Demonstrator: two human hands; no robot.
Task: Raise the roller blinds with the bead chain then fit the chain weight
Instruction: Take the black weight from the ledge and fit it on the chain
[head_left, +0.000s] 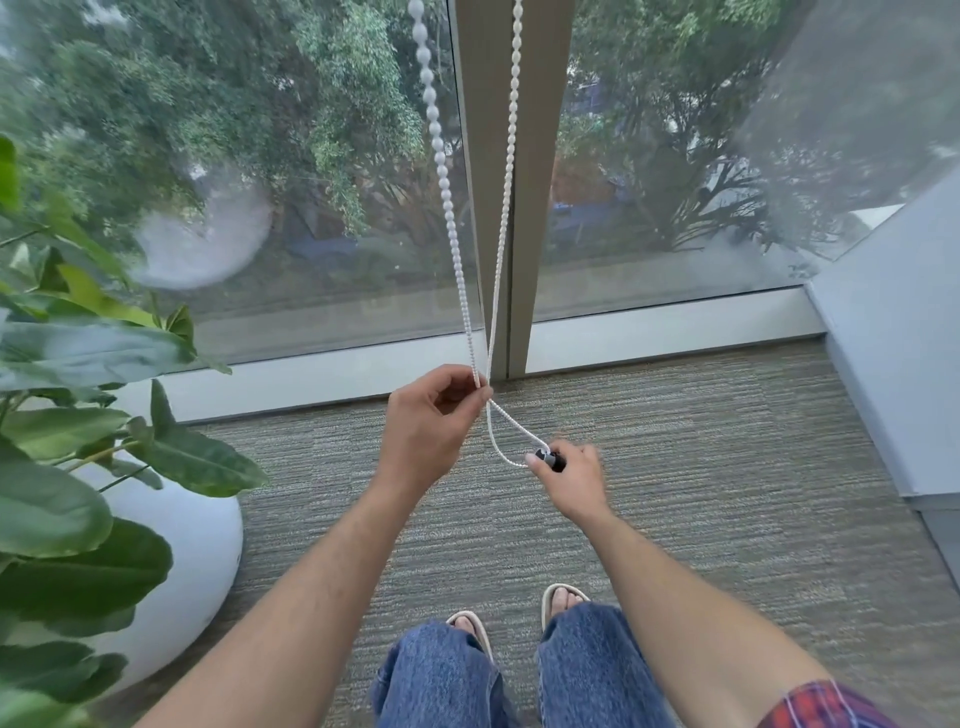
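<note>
A white bead chain (453, 223) hangs as two strands in front of the window's centre post and loops at the bottom. My left hand (431, 421) pinches both strands together just above the loop. Lower and to the right, my right hand (571, 475) grips a small dark chain weight (548, 460) at the bottom of the loop, and the chain runs into it. Its fingers cover most of the weight. No blind fabric shows over the glass.
A grey window post (519, 182) divides two floor-length panes. A leafy plant in a round white pot (176, 561) stands close on the left. A pale wall (893, 364) juts in on the right. My feet stand on grey carpet (727, 493).
</note>
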